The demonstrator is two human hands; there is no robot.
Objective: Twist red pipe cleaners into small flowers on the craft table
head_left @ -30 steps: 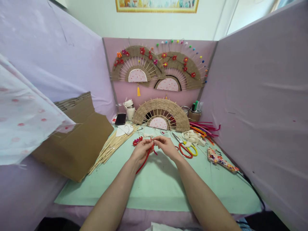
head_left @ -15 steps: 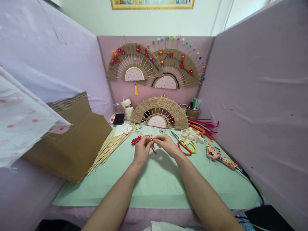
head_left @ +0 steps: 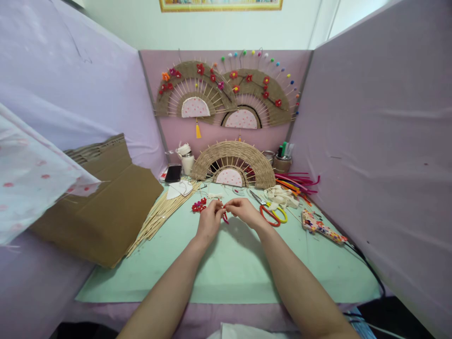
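The fingers of both hands are bent in a pinch: the left hand [head_left: 209, 220] and the right hand [head_left: 245, 212] meet tip to tip, grasping a small red strip [head_left: 225, 216] between them. The strip is just above the green cloth [head_left: 233, 278], near its middle. Its lower end hangs free below the fingertips, and the fingers hide the rest, so I cannot tell whether it is bent, twisted or joined. With that end loose, the piece looks unfinished.

Beside the left hand lies a cluster of red and purple flowers [head_left: 198, 205], which look already formed. Past the hands, the front fan [head_left: 229, 148] stands upright with its woven band complete but no flowers visible on it; the 2 fans on the back panel, left fan [head_left: 190, 69] and right fan [head_left: 282, 84], bear flowers.

To the right are scissors [head_left: 270, 217] with red and yellow handles, and beyond them loose coloured strips [head_left: 298, 181] and a glue gun [head_left: 319, 226]. Both tools are out of the hands.
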